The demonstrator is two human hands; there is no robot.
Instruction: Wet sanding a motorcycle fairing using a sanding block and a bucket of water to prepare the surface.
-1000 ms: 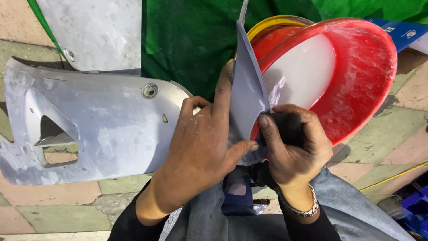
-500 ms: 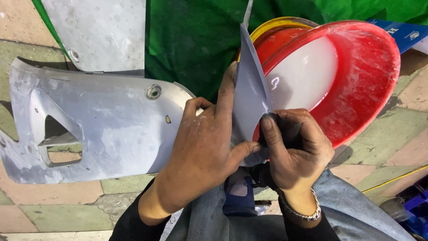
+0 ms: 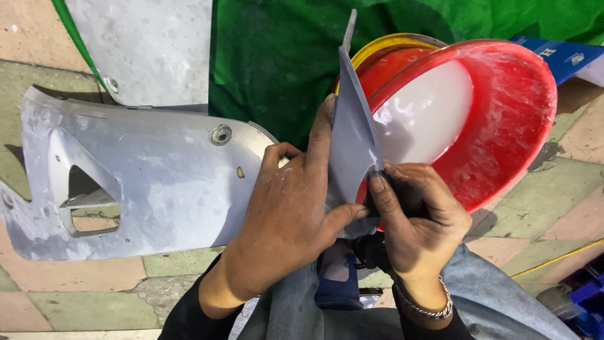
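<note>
**Two hands pinch a thin grey panel at frame centre**

The left hand (image 3: 286, 214) clamps its fingers and thumb on the grey panel (image 3: 352, 138), seen edge-on. The right hand (image 3: 418, 217) presses a dark pad (image 3: 377, 204) against it, mostly hidden by the fingers. Behind, upper right, sits a red basin (image 3: 503, 126); the yellow basin (image 3: 393, 44) beneath shows only its rim. A large grey body panel (image 3: 151, 182) lies left.

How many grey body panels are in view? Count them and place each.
3. One narrow grey panel held upright between left hand and right hand; one large panel on the floor left; one flat panel top left. Others may be hidden.
</note>
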